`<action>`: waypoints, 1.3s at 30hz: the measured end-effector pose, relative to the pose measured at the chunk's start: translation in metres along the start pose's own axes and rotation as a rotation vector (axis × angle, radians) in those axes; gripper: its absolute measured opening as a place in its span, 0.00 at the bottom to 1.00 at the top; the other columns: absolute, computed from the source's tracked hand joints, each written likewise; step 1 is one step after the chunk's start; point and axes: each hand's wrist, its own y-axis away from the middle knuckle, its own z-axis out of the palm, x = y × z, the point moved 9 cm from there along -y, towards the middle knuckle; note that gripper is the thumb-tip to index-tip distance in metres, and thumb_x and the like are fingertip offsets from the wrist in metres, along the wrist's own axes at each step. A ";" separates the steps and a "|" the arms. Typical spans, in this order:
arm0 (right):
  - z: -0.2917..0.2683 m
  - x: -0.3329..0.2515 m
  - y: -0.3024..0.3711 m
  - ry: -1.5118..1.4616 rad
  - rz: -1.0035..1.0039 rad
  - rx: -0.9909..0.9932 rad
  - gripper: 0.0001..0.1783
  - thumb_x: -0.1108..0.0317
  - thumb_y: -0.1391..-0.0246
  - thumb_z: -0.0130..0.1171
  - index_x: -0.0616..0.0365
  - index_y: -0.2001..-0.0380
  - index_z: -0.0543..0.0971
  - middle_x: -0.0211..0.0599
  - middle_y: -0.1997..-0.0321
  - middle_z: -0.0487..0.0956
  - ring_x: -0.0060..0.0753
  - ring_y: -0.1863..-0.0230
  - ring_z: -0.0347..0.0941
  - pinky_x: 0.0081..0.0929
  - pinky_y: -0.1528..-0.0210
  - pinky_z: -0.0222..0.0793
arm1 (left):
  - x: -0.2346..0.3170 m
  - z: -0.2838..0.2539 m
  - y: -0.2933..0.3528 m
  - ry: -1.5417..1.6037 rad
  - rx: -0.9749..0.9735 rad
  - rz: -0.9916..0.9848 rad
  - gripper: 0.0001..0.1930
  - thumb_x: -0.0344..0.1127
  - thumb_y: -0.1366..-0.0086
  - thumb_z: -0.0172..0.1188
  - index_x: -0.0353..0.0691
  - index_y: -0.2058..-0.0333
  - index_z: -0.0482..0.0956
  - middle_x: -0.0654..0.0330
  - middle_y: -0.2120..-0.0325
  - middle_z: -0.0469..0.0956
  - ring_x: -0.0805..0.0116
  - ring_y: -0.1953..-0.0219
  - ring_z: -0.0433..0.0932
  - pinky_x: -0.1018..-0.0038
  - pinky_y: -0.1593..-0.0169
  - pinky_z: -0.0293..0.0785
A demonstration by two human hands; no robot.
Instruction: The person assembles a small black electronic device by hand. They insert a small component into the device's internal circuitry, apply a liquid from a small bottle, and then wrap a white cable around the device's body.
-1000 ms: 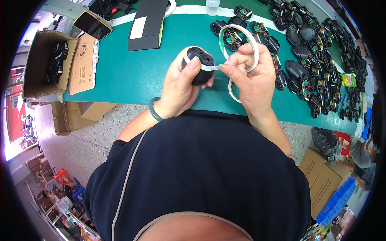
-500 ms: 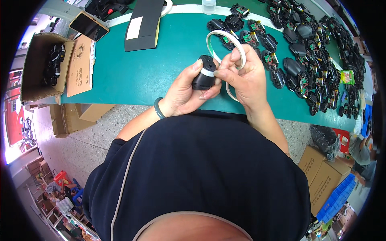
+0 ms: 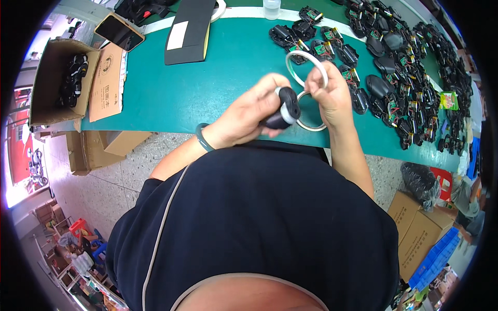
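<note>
In my left hand (image 3: 246, 114) is a black computer mouse (image 3: 277, 122), tilted, with a white tape band around its middle. The fingers wrap round its body. My right hand (image 3: 334, 96), just to the right of it, pinches a roll of white tape (image 3: 306, 53) between thumb and fingers. Below those fingers hangs a second white ring (image 3: 313, 128), close beside the mouse; whether it is a separate roll I cannot tell. Farther right lie many opened black mice (image 3: 381, 87) with green circuit boards and loose wires.
At the left end of the green table (image 3: 155, 98) stands a cardboard box (image 3: 44, 98) with black mice inside. Beside it are a flat cardboard piece (image 3: 106, 88) and a phone (image 3: 119, 32). A black folder (image 3: 187, 46) and a clear cup (image 3: 271, 9) lie toward the back.
My left hand has turned the mouse and shifted it slightly right and down. My right hand has drawn away from the mouse, moving right with the tape.
</note>
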 end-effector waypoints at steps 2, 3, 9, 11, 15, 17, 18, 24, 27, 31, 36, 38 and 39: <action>0.006 -0.011 0.010 0.042 0.028 0.019 0.19 0.66 0.55 0.71 0.55 0.66 0.69 0.25 0.69 0.71 0.14 0.70 0.64 0.15 0.67 0.63 | 0.011 -0.018 -0.002 -0.258 0.116 0.093 0.34 0.68 0.33 0.31 0.40 0.49 0.60 0.61 0.70 0.74 0.79 0.80 0.67 0.85 0.79 0.59; 0.014 -0.013 0.014 0.055 0.057 0.037 0.19 0.67 0.55 0.70 0.56 0.66 0.69 0.25 0.69 0.72 0.13 0.71 0.64 0.14 0.68 0.63 | 0.016 -0.023 -0.001 -0.418 0.163 0.066 0.39 0.70 0.35 0.24 0.38 0.46 0.59 0.63 0.68 0.74 0.79 0.77 0.68 0.84 0.74 0.62; 0.038 -0.020 0.014 0.455 -0.046 0.102 0.18 0.74 0.55 0.70 0.56 0.68 0.69 0.23 0.72 0.72 0.06 0.78 0.57 0.10 0.78 0.56 | 0.035 -0.024 0.002 -0.700 0.174 0.365 0.35 0.62 0.32 0.35 0.33 0.43 0.56 0.60 0.70 0.72 0.74 0.72 0.69 0.78 0.67 0.67; 0.042 -0.008 0.011 0.346 0.004 0.072 0.18 0.74 0.56 0.70 0.56 0.69 0.68 0.21 0.74 0.69 0.06 0.79 0.56 0.11 0.78 0.55 | 0.034 -0.025 0.006 -0.723 0.200 0.390 0.32 0.59 0.30 0.40 0.33 0.44 0.58 0.61 0.71 0.71 0.73 0.71 0.69 0.78 0.67 0.67; 0.038 0.000 0.011 0.302 -0.037 0.082 0.19 0.77 0.55 0.68 0.52 0.72 0.65 0.20 0.76 0.62 0.10 0.75 0.55 0.13 0.73 0.53 | 0.025 -0.032 0.002 -0.786 0.272 0.312 0.26 0.44 0.33 0.54 0.36 0.43 0.60 0.61 0.70 0.70 0.74 0.71 0.70 0.76 0.67 0.68; 0.046 0.005 0.007 0.153 -0.046 0.079 0.20 0.80 0.53 0.65 0.52 0.72 0.62 0.22 0.73 0.63 0.11 0.74 0.56 0.11 0.71 0.54 | 0.035 -0.034 0.007 -0.923 0.325 0.410 0.26 0.42 0.35 0.56 0.37 0.43 0.59 0.54 0.70 0.73 0.59 0.69 0.76 0.66 0.64 0.71; 0.050 0.008 0.002 0.131 -0.057 0.046 0.21 0.80 0.53 0.65 0.51 0.71 0.61 0.23 0.73 0.64 0.11 0.74 0.56 0.10 0.71 0.54 | 0.036 -0.039 0.006 -0.902 0.311 0.317 0.28 0.46 0.36 0.58 0.36 0.46 0.59 0.41 0.64 0.76 0.44 0.61 0.77 0.60 0.58 0.73; 0.093 0.031 -0.025 0.385 0.096 -0.101 0.16 0.71 0.50 0.66 0.54 0.69 0.66 0.25 0.71 0.69 0.13 0.75 0.64 0.14 0.76 0.61 | 0.052 -0.075 0.035 -0.858 0.393 0.391 0.27 0.44 0.39 0.63 0.37 0.46 0.67 0.58 0.70 0.75 0.65 0.67 0.76 0.69 0.62 0.71; 0.114 0.041 -0.033 0.338 0.140 -0.144 0.11 0.71 0.46 0.63 0.56 0.67 0.68 0.31 0.65 0.76 0.12 0.76 0.65 0.11 0.79 0.61 | 0.055 -0.108 0.063 -0.727 0.447 0.455 0.21 0.42 0.41 0.66 0.37 0.54 0.75 0.65 0.68 0.77 0.75 0.67 0.75 0.75 0.63 0.72; 0.083 0.027 -0.029 0.292 0.207 -0.065 0.06 0.70 0.41 0.56 0.56 0.69 0.69 0.37 0.64 0.79 0.12 0.78 0.64 0.09 0.78 0.59 | 0.097 -0.214 0.130 -0.247 0.941 0.349 0.13 0.43 0.37 0.59 0.40 0.61 0.75 0.64 0.73 0.76 0.76 0.81 0.74 0.83 0.79 0.67; 0.067 0.026 0.003 0.305 0.331 -0.123 0.07 0.70 0.42 0.57 0.57 0.71 0.69 0.38 0.67 0.79 0.12 0.78 0.65 0.10 0.77 0.60 | 0.144 -0.374 0.234 0.119 1.292 0.632 0.15 0.47 0.37 0.60 0.43 0.61 0.73 0.63 0.75 0.76 0.73 0.82 0.74 0.81 0.81 0.66; 0.066 0.029 0.017 0.357 0.394 -0.145 0.07 0.71 0.43 0.57 0.57 0.71 0.69 0.38 0.68 0.79 0.12 0.77 0.65 0.10 0.76 0.60 | 0.171 -0.431 0.263 0.192 1.315 0.680 0.15 0.46 0.38 0.62 0.42 0.66 0.71 0.61 0.76 0.74 0.69 0.81 0.73 0.76 0.79 0.73; 0.064 0.030 0.022 0.387 0.440 -0.120 0.06 0.71 0.43 0.58 0.58 0.70 0.71 0.36 0.68 0.79 0.12 0.76 0.66 0.11 0.75 0.61 | 0.184 -0.438 0.271 0.408 1.509 0.794 0.14 0.43 0.38 0.62 0.40 0.65 0.69 0.59 0.75 0.73 0.67 0.79 0.73 0.74 0.77 0.75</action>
